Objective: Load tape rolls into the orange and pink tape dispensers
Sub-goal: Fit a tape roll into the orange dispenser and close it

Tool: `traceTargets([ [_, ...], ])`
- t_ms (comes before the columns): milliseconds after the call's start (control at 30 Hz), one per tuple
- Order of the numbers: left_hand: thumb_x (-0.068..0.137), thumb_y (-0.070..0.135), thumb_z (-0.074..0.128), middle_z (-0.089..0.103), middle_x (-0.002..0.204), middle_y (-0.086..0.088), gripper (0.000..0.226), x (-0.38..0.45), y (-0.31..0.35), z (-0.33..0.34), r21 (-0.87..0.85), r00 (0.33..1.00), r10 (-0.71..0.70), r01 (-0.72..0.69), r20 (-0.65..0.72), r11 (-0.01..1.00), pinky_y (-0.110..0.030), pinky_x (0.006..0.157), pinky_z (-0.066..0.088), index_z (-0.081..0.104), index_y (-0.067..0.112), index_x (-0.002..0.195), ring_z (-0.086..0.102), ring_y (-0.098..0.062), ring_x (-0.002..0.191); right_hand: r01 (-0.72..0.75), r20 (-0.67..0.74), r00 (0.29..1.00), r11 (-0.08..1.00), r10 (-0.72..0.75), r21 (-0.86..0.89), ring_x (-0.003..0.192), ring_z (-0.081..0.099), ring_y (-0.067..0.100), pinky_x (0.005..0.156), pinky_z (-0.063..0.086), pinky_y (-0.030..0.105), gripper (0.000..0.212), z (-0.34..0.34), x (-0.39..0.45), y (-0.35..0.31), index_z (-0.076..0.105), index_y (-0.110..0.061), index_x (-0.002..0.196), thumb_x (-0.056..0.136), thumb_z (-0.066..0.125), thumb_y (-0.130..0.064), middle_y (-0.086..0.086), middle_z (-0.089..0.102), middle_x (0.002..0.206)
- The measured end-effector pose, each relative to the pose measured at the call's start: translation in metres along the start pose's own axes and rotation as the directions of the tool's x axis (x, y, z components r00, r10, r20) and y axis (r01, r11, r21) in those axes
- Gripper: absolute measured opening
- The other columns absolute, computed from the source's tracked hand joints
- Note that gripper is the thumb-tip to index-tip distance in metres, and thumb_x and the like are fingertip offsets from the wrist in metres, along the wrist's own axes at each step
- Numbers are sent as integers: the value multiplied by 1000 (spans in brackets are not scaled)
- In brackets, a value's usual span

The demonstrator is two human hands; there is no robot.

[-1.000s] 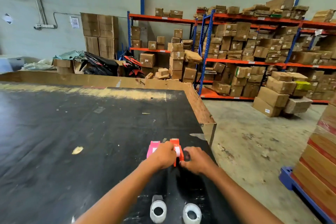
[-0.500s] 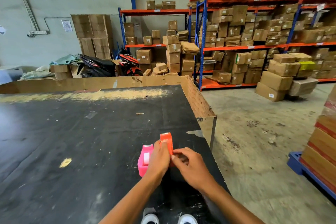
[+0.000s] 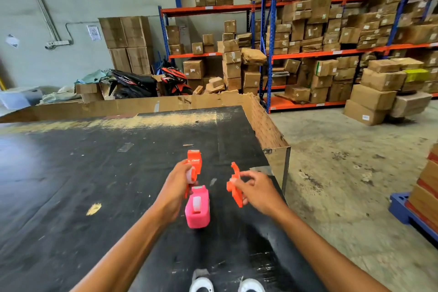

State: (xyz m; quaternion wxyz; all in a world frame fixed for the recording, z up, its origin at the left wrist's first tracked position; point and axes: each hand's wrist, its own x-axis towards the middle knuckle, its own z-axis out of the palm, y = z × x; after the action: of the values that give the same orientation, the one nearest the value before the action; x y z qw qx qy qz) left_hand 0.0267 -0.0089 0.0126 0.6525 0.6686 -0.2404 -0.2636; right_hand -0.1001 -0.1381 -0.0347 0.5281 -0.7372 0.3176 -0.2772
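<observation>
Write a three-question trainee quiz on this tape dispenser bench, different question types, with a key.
1. True or false: the pink dispenser is held in the right hand.
2. Which hand grips the orange dispenser body? A) left hand B) right hand C) neither
3. Fill in: the two white tape rolls lie on the black table at its ______ edge, nearest the person.

Key: 1 false, it rests on the table, and the right hand holds a separate orange piece; 2 A; 3 near.
</observation>
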Motion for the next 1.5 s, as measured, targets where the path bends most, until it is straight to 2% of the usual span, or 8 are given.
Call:
traceTargets([
  [300, 86, 20, 45, 51, 59, -3, 17, -24, -9, -11, -192, 979, -201, 195, -13, 962, -24, 45, 36, 53, 13, 71, 47, -14, 46, 128, 94, 991, 502, -93, -855, 115, 58, 32, 89, 48, 40, 44, 52, 2, 16, 55, -15, 123, 91, 48, -45, 12, 64, 121],
  [400, 89, 18, 45, 53, 64, -5, 21, -38, -7, -10, -215, 981, -192, 185, -16, 959, -27, 48, 36, 55, 13, 72, 47, -19, 56, 148, 74, 984, 513, -162, -846, 109, 57, 30, 83, 48, 40, 45, 42, -5, 10, 61, -13, 110, 93, 41, -50, 11, 65, 112],
  [500, 89, 18, 46, 53, 65, -5, 22, -48, -10, -7, -225, 980, -199, 197, 12, 954, -30, 57, 37, 59, 13, 73, 48, -19, 61, 228, 54, 971, 827, -233, -513, 78, 62, 24, 71, 51, 43, 41, 25, -20, -6, 66, -14, 79, 92, 47, -49, 7, 69, 80],
  [600, 83, 28, 48, 54, 69, -5, 20, -58, -12, 3, -176, 980, -177, 191, 92, 966, -29, 60, 37, 63, 16, 79, 48, -16, 63, 244, 182, 957, 967, -226, -79, 59, 57, 12, 59, 53, 37, 18, 16, -54, -26, 70, -24, 84, 88, 60, -39, -1, 64, 68],
  [700, 87, 26, 44, 61, 57, 2, 21, -74, -13, 18, -203, 968, -136, 179, 209, 963, -18, 43, 43, 61, 17, 77, 54, -6, 46, 258, 203, 947, 966, -250, -10, 63, 54, 10, 65, 56, 41, 17, 15, -86, -35, 66, -46, 94, 77, 69, -43, -6, 64, 78],
  [1000, 95, 29, 41, 54, 62, -1, 30, -112, -17, 32, -102, 940, -150, 190, 307, 977, -27, 55, 31, 57, 21, 71, 43, -12, 56, 218, -50, 974, 975, -221, -48, 66, 48, 8, 63, 42, 22, 11, -16, -149, -30, 71, -21, 90, 80, 74, -18, 2, 61, 76],
  [1233, 97, 26, 46, 64, 70, 0, 20, -132, -32, 12, -95, 924, -132, 176, 358, 980, -29, 59, 40, 61, 13, 99, 55, -15, 63, -78, 81, 975, 663, 206, -744, 87, 63, 21, 75, 50, 36, 22, -55, -188, 16, 67, -22, 91, 75, 70, -37, -1, 67, 89],
  [1500, 92, 22, 55, 70, 88, -10, 29, -150, -41, -29, -177, 920, -175, 249, 352, 952, -33, 73, 54, 58, 2, 113, 67, -18, 73, 18, 51, 998, 595, 38, -803, 115, 45, 22, 93, 42, 36, 56, -18, -191, 1, 55, -22, 126, 80, 62, -55, 5, 54, 115],
])
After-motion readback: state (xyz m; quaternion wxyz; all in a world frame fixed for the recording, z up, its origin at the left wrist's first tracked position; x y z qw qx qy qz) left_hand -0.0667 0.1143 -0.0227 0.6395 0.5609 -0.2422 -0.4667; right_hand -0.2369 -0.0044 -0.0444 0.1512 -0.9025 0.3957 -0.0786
